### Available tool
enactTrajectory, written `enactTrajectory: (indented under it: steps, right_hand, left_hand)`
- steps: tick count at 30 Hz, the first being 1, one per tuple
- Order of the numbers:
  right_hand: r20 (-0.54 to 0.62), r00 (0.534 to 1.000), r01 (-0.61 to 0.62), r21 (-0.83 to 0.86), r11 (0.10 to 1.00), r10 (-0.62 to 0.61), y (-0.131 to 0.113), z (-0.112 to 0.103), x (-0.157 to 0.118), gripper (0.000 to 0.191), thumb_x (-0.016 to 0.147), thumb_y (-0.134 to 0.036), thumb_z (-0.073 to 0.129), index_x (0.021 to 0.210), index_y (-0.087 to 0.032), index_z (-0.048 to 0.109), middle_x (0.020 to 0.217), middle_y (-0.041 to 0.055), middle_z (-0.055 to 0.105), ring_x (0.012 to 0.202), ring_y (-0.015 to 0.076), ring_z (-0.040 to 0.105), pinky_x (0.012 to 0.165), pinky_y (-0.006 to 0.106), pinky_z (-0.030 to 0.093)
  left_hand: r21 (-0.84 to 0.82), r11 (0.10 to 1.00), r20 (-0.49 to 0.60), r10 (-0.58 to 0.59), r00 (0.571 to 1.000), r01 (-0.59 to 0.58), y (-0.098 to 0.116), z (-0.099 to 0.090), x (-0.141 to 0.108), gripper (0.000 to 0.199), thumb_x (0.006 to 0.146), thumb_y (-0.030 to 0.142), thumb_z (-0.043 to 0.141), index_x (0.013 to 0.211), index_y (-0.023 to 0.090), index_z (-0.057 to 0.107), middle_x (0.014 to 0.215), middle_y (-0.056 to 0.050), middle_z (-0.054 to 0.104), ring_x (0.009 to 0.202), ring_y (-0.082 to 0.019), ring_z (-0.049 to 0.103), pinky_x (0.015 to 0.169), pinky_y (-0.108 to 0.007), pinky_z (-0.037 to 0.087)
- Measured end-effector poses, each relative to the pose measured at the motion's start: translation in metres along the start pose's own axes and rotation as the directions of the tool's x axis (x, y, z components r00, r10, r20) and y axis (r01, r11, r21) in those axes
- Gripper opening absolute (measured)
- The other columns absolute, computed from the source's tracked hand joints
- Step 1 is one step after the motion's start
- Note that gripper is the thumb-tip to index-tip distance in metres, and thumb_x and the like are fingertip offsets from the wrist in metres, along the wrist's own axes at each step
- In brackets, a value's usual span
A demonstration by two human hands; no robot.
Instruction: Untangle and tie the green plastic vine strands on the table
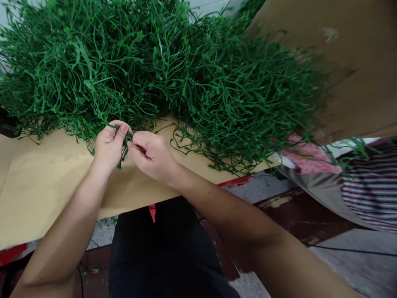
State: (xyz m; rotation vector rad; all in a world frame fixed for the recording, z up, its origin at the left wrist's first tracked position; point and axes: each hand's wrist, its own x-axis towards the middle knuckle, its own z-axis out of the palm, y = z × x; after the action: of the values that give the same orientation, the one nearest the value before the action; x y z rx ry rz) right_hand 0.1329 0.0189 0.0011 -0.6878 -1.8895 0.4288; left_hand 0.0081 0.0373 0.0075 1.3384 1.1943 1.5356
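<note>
Hands: two — left hand (108, 142) and right hand (151, 155), close together, both closed, thumb pinched against finger.
Held piece: at least one green strand (129, 136), between the fingertips of both hands; exact number hidden.
Heap: one tangled pile (139, 62) of such strands, just beyond the hands and spreading to both sides — too many to count.
Desk: one, tan (56, 174), beneath the hands.
Panel: one, brown (350, 78), well right of the hands.

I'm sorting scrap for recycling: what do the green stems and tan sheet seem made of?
Green stems: probably plastic with a slight sheen, judging by their even colour and repeated knobbed tips.
Tan sheet: likely paper or card, smooth, from its plain colour and thin edge.
</note>
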Motion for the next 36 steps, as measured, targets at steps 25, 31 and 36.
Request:
enactTrajectory:
  steps: [25,31,36]
  right_hand:
    - [-0.232,0.971,-0.21,-0.725,0.656,0.056,0.035,-0.123,0.021,0.041,0.079,-0.041,0.059,0.107,-0.01,0.057,0.109,0.0203,0.052,0.109,0.0359,0.043,0.09,0.056,0.032]
    - [0.159,0.978,-0.086,-0.287,0.954,0.136,0.018,-0.02,0.009,0.033,0.083,-0.042,0.051,0.098,-0.013,0.053,0.099,0.0119,0.057,0.094,0.0227,0.051,0.083,0.039,0.042]
    - [0.155,0.969,-0.18,-0.091,0.979,0.192,0.015,-0.009,0.015,0.011,0.082,-0.026,0.05,0.08,-0.015,0.049,0.083,0.0058,0.055,0.08,0.0157,0.051,0.074,0.031,0.042]
  left_hand:
    - [-0.098,0.982,0.022,-0.159,0.987,0.16,0.011,-0.007,0.001,0.019,0.079,0.029,0.062,0.064,0.017,0.059,0.062,0.002,0.054,0.05,-0.006,0.049,0.045,-0.016,0.037]
    - [-0.096,0.983,0.019,-0.155,0.988,0.156,0.008,-0.006,0.001,0.018,0.077,0.03,0.063,0.066,0.016,0.061,0.059,0.002,0.053,0.05,-0.005,0.048,0.044,-0.015,0.035]
    - [-0.096,0.987,0.041,-0.124,0.991,0.127,0.005,-0.006,0.003,0.02,0.078,0.031,0.063,0.064,0.016,0.059,0.061,0.003,0.052,0.052,-0.005,0.047,0.046,-0.015,0.036]
